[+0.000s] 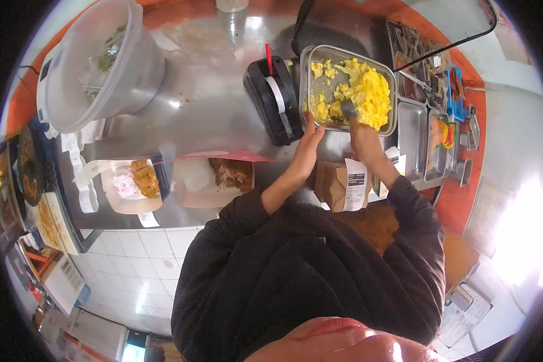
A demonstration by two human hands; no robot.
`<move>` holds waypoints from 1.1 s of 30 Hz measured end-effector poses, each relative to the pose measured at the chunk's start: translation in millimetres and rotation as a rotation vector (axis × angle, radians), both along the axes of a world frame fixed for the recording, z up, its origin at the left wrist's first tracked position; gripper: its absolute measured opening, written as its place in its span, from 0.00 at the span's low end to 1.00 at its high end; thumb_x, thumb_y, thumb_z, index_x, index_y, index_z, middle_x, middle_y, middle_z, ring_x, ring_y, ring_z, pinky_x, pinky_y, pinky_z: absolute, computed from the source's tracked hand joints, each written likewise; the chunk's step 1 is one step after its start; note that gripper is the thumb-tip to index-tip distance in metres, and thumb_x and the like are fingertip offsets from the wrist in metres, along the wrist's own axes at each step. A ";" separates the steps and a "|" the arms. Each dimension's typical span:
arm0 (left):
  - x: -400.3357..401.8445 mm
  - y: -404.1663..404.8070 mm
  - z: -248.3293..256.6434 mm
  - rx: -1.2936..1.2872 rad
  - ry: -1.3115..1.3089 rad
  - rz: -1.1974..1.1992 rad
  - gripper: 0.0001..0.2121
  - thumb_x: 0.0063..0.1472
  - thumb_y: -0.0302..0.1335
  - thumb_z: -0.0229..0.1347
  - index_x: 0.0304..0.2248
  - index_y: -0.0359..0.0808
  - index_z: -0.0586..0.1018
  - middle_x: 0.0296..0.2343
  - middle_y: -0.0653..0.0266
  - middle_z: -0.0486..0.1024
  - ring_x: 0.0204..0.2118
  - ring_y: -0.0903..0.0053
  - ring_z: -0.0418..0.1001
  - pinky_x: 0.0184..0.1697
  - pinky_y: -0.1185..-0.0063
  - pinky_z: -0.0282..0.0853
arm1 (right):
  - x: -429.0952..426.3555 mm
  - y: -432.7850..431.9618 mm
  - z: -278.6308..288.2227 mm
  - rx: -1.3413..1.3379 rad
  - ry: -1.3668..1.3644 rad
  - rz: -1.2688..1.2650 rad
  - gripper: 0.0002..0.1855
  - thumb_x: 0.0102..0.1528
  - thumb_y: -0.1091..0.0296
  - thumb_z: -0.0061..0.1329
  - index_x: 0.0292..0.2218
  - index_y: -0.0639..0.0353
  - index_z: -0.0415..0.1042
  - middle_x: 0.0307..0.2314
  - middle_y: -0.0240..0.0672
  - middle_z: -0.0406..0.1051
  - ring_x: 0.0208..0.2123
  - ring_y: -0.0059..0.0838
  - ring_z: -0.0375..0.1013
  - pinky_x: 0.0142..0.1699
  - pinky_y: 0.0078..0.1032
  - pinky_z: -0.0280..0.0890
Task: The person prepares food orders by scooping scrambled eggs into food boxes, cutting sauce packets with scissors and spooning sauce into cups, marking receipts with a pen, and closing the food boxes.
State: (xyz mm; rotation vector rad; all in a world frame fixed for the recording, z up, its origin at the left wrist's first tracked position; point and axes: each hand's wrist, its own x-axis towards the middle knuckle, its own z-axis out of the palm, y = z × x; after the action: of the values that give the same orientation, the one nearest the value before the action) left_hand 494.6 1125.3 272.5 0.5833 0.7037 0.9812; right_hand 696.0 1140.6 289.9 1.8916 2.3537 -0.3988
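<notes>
A rectangular metal tray [304, 86] stands on the steel counter, holding yellow scrambled egg [369, 92] heaped towards its right side, with smaller bits at the left. My right hand [365, 140] grips a grey-bladed utensil [349, 109], whose blade touches the egg; its exact kind is unclear. At the tray's near left corner, my left hand [308, 147] rests against the rim with its fingers extended. Just left of the tray is a black device with a white paper strip and a red stick [271, 102]. Below my hands sits a brown cardboard food box [331, 183] bearing a printed slip.
A large translucent plastic tub [147, 72] stands at the left. Open cardboard boxes with food [131, 208] line the counter's near edge. Metal pans [412, 135], scissors [418, 81] and a blue basket [455, 108] are at the right. A black-rimmed mesh frame [443, 45] rises behind the tray.
</notes>
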 end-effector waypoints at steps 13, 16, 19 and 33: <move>-6.1 -0.7 2.5 -0.013 0.052 -0.035 0.34 0.66 0.42 0.37 0.59 0.26 0.37 0.62 0.52 0.31 0.65 0.71 0.28 0.64 0.78 0.27 | -31.6 5.6 1.5 0.063 -0.106 0.144 0.20 0.46 0.78 0.45 0.43 0.71 0.62 0.24 0.50 0.71 0.25 0.46 0.74 0.27 0.38 0.69; -5.0 -1.4 -6.6 0.002 0.023 -0.025 0.34 0.66 0.42 0.37 0.59 0.26 0.38 0.61 0.51 0.31 0.65 0.71 0.28 0.64 0.78 0.27 | -33.3 12.6 5.5 0.014 -0.076 0.134 0.18 0.47 0.78 0.44 0.42 0.70 0.62 0.24 0.51 0.71 0.24 0.46 0.74 0.27 0.37 0.69; -6.7 -1.1 2.1 -0.030 0.028 -0.025 0.34 0.66 0.42 0.38 0.59 0.25 0.38 0.61 0.51 0.32 0.65 0.71 0.28 0.64 0.78 0.27 | -37.5 11.3 4.0 0.031 -0.011 0.185 0.16 0.48 0.78 0.43 0.41 0.68 0.62 0.24 0.50 0.71 0.23 0.46 0.74 0.26 0.37 0.69; 0.5 3.2 -6.4 0.023 0.014 0.027 0.33 0.66 0.39 0.38 0.59 0.23 0.40 0.61 0.51 0.33 0.65 0.72 0.28 0.64 0.79 0.26 | 7.2 31.1 2.2 -0.600 1.098 -0.603 0.11 0.61 0.59 0.41 0.36 0.57 0.67 0.15 0.20 0.55 0.15 0.12 0.52 0.19 0.15 0.49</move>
State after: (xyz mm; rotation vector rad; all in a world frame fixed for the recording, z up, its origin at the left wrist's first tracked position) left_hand 495.1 1128.5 266.1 0.6024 0.7146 1.0124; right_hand 703.2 1171.7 292.1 2.2454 1.5015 -2.3527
